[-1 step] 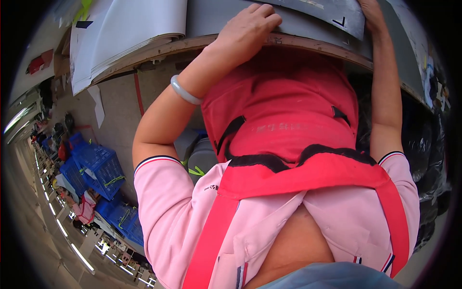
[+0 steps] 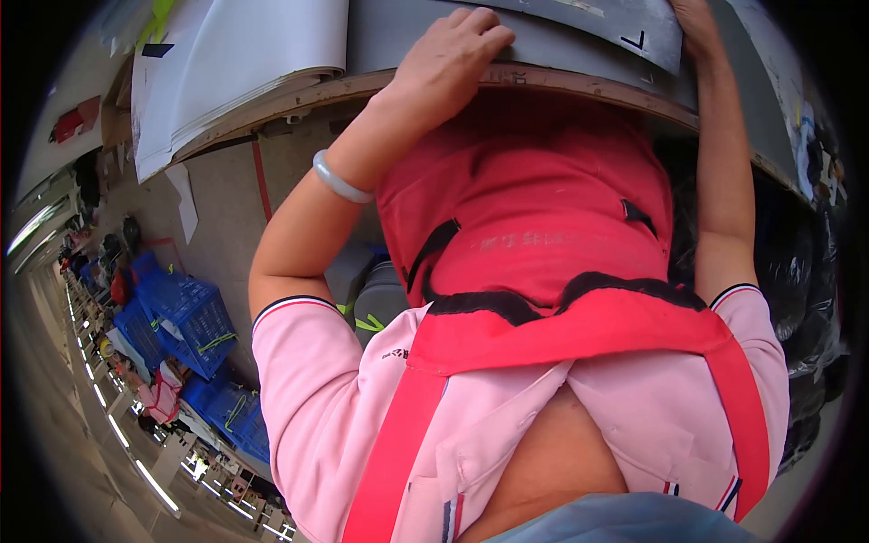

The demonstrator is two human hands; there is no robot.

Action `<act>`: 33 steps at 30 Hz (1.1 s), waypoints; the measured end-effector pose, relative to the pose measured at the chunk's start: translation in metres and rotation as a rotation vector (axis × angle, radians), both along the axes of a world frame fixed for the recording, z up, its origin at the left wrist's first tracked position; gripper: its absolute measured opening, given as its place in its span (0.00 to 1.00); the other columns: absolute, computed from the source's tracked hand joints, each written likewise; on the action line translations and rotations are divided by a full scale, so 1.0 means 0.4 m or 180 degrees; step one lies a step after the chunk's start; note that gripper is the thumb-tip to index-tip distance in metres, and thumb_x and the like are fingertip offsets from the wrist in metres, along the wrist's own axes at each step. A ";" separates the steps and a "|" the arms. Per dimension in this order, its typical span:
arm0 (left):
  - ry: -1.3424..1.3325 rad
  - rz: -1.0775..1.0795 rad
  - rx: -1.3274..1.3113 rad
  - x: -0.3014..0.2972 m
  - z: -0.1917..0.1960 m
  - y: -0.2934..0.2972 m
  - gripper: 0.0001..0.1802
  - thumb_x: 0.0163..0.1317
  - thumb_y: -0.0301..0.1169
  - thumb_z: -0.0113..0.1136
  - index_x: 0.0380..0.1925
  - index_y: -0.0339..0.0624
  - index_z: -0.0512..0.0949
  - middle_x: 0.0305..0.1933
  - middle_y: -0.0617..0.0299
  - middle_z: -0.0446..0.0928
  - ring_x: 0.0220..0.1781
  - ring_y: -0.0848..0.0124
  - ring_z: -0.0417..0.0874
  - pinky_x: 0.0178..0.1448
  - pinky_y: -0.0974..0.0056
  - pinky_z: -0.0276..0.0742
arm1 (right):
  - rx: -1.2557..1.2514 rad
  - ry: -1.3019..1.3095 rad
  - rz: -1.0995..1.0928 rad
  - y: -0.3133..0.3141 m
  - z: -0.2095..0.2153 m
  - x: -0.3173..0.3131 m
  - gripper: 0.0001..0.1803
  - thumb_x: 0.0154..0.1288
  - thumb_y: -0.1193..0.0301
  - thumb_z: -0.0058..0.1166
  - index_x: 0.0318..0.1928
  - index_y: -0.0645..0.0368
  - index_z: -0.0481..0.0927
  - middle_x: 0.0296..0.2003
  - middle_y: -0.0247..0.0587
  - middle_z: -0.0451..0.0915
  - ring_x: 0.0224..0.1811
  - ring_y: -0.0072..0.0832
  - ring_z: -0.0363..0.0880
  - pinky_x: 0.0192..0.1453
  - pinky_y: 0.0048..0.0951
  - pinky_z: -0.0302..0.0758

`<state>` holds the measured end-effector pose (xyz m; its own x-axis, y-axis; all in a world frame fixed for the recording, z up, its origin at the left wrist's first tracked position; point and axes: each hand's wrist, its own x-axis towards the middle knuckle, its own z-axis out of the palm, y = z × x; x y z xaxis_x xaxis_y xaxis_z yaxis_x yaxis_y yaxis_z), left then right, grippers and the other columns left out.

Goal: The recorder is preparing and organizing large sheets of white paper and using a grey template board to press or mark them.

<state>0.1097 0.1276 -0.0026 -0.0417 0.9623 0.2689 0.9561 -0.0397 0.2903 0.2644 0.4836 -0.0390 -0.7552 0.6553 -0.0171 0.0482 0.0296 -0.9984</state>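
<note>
My left hand point(image 2: 453, 59) is over the grey work surface point(image 2: 389, 41) near its front edge, with fingers curled and thumb close to them. Whatever they may hold is hidden. A grey plate or sheet point(image 2: 625, 32) with a dark angle mark on its corner lies to the right of that hand. At the plate's right edge is my right hand point(image 2: 697, 27), its fingers mostly cut off by the top of the picture. White sheets point(image 2: 253, 63), rolled over at their right side, lie left of my left hand.
The table's worn wooden edge point(image 2: 579, 83) runs in front of my red apron. Blue crates point(image 2: 186, 321) stand at the left. Dark plastic bags point(image 2: 783, 281) are under the table at the right. Grey rounded objects point(image 2: 376, 294) are beside my left elbow.
My left hand has shifted slightly to the left over the grey surface. The right hand is nearly in the same place.
</note>
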 end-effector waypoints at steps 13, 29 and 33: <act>0.0061 -0.0744 0.0514 0.257 -0.048 0.375 0.15 0.55 0.25 0.58 0.44 0.41 0.81 0.48 0.51 0.80 0.51 0.53 0.81 0.54 0.54 0.80 | -0.1631 0.1699 -0.0244 0.007 0.100 0.105 0.17 0.72 0.62 0.60 0.54 0.59 0.80 0.41 0.35 0.85 0.39 0.25 0.85 0.47 0.28 0.84; -0.1524 0.1216 0.2453 0.001 0.156 0.253 0.17 0.65 0.26 0.56 0.52 0.28 0.75 0.48 0.41 0.81 0.53 0.47 0.82 0.58 0.54 0.77 | -0.0734 0.0630 -0.0768 -0.043 -0.009 0.256 0.08 0.77 0.65 0.53 0.46 0.54 0.79 0.40 0.31 0.83 0.41 0.20 0.82 0.47 0.23 0.81; -0.1733 0.1919 0.3027 -0.342 0.131 0.332 0.17 0.66 0.26 0.56 0.53 0.27 0.75 0.47 0.39 0.81 0.53 0.47 0.82 0.59 0.55 0.76 | -0.0878 0.0633 -0.0706 -0.002 -0.032 0.274 0.09 0.77 0.64 0.53 0.47 0.54 0.78 0.43 0.33 0.83 0.45 0.22 0.83 0.50 0.26 0.82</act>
